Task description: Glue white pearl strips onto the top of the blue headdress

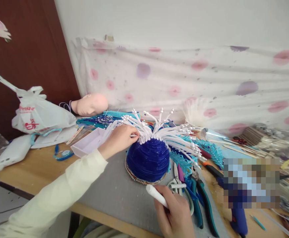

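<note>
A deep-blue dome-shaped headpiece with a beaded rim sits on the grey mat, wound with shiny cord. White cord-like stems tipped with small white beads fan out from its top. My left hand is at the upper left of the dome, thumb and fingers pinched on a white stem beside the others. Closer to me, my right hand is closed round a white rod-like stick whose rounded end points toward the dome's rim. A second short white piece shows by its fingers; whether it is held is unclear.
Right of the dome lie scissors, teal-handled pliers and a blue glue gun. An open pale box, blue tape measure, plastic bag and mannequin head are on the left. Blue trimmings lie behind.
</note>
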A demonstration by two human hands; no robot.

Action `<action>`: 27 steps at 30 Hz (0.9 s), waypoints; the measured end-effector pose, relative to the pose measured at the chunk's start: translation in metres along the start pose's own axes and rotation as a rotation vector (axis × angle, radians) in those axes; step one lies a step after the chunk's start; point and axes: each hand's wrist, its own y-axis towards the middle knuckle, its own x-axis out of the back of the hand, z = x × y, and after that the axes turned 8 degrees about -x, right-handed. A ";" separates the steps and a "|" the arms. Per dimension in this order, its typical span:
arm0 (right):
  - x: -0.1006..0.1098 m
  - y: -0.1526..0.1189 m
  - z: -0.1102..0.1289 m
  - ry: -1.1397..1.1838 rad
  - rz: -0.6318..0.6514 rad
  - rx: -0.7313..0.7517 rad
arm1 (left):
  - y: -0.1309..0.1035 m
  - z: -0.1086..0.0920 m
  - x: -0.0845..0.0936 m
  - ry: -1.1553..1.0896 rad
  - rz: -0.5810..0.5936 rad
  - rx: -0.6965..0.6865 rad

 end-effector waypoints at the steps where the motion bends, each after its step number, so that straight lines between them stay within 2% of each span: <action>1: -0.001 0.000 -0.001 -0.003 0.004 -0.006 | 0.000 0.000 0.000 -0.009 -0.003 0.012; 6: -0.001 -0.001 -0.004 0.014 0.013 -0.016 | 0.004 -0.001 0.005 -0.037 -0.028 0.084; 17: 0.000 -0.002 -0.003 0.035 0.021 -0.046 | 0.007 -0.003 0.008 -0.087 0.027 0.038; 27: -0.001 -0.006 -0.001 0.033 0.006 -0.093 | 0.013 -0.006 0.013 0.066 0.044 0.085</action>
